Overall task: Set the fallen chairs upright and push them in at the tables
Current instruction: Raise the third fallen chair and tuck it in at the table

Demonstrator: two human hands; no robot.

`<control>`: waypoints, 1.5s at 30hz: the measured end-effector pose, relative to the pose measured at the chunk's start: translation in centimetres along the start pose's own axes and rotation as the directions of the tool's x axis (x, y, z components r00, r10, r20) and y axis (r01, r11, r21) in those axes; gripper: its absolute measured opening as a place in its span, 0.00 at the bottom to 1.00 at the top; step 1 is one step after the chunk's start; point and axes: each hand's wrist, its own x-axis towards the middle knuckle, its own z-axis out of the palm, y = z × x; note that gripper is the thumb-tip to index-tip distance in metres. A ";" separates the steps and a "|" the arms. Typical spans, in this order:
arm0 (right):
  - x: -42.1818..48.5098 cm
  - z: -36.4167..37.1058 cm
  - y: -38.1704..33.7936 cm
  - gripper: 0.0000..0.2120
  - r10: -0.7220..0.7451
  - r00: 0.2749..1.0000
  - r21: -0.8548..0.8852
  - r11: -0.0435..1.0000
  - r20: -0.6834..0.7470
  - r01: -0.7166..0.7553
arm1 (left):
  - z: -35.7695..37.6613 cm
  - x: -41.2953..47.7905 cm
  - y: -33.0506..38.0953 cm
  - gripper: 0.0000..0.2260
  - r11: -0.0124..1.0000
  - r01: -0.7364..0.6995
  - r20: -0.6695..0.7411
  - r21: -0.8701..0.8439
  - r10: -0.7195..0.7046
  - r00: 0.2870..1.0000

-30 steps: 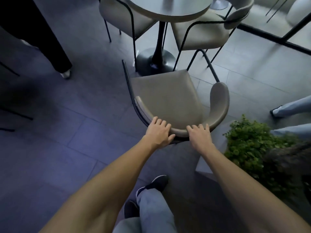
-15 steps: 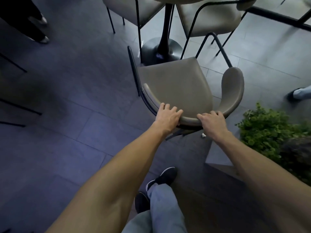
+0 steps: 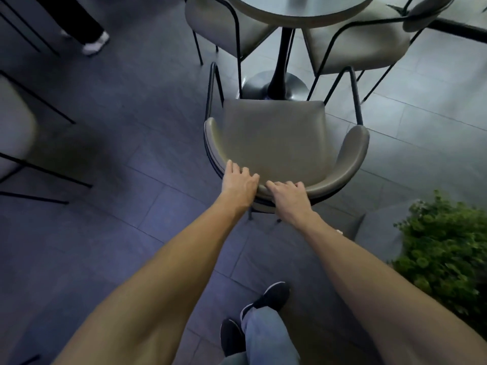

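The floor (image 3: 118,233) is dark grey tile. A round table (image 3: 303,6) on one black leg stands at the top of your view. The grey chair (image 3: 274,133) stands upright just in front of you, with its seat facing the table and its front edge near the table's round foot. One more chair (image 3: 224,25) and another chair (image 3: 355,46) sit tucked in at the table. A green plant (image 3: 448,254) is on your right. Your left hand (image 3: 239,184) and right hand (image 3: 288,197) sit close together. Both curl their fingers over the top of the grey chair's curved back.
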 end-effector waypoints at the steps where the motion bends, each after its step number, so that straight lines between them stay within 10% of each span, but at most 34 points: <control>1: 1.0 -0.2 -0.3 0.20 -0.007 1.000 0.016 1.000 0.004 0.007 | -0.2 0.4 0.4 0.18 0.999 -0.003 0.009 -0.038 0.003 1.000; 9: 8.1 -1.6 -1.0 0.08 -0.073 0.996 0.084 0.993 -0.057 0.078 | 0.7 4.4 -3.8 0.18 0.987 0.046 -0.093 -0.153 -0.061 0.994; 17: 10.6 -2.8 4.2 0.21 -0.064 0.998 -0.036 0.997 0.004 0.064 | 0.8 7.1 -9.3 0.28 0.998 -0.001 -0.090 -0.068 -0.005 0.996; 45: 19.3 -5.0 -0.5 0.22 0.205 0.972 -0.060 0.978 0.118 -0.199 | 0.2 15.5 -20.2 0.24 0.965 -0.258 -0.220 -0.052 0.241 0.945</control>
